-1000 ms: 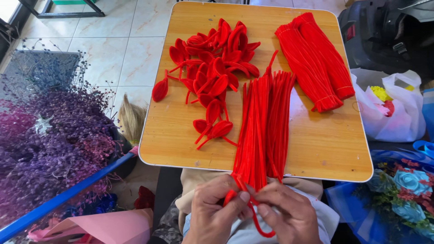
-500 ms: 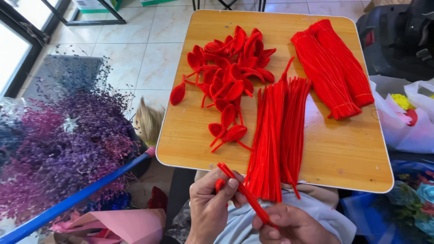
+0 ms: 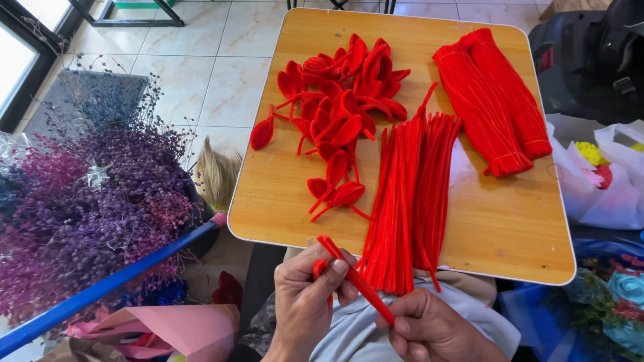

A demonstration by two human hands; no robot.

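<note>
Pipe cleaner: a red pipe cleaner (image 3: 355, 278) is folded double and runs slantwise between both hands, just below the near edge of the wooden table (image 3: 510, 221), over the person's lap.
Left hand: the left hand (image 3: 310, 302) is closed around the upper end, thumb and fingers curled tight; a small red loop pokes out beside the thumb.
Right hand: the right hand (image 3: 429, 328) pinches the lower end between thumb and forefinger, the other fingers loosely curled.
Position: the upper tip of the pipe cleaner reaches just over the table edge, close to the ends of the loose straight pipe cleaners (image 3: 409, 201) and seemingly not touching them.
Done so far: a heap of finished red petal loops (image 3: 342, 100) lies on the far left part of the table, with a few more nearer (image 3: 335, 191) and one alone by the left edge (image 3: 261, 133).
In hand: judging by its shape, this piece is only partly formed, not yet a closed petal like the others.
Left to do: a broad bunch of loose straight pipe cleaners lies in the middle, and two bound bundles (image 3: 493, 97) lie untouched at the far right, so much material appears to remain.
Surroundings: purple dried flowers (image 3: 87, 201) stand to the left, and a blue pole (image 3: 114, 281) slants below them.
</note>
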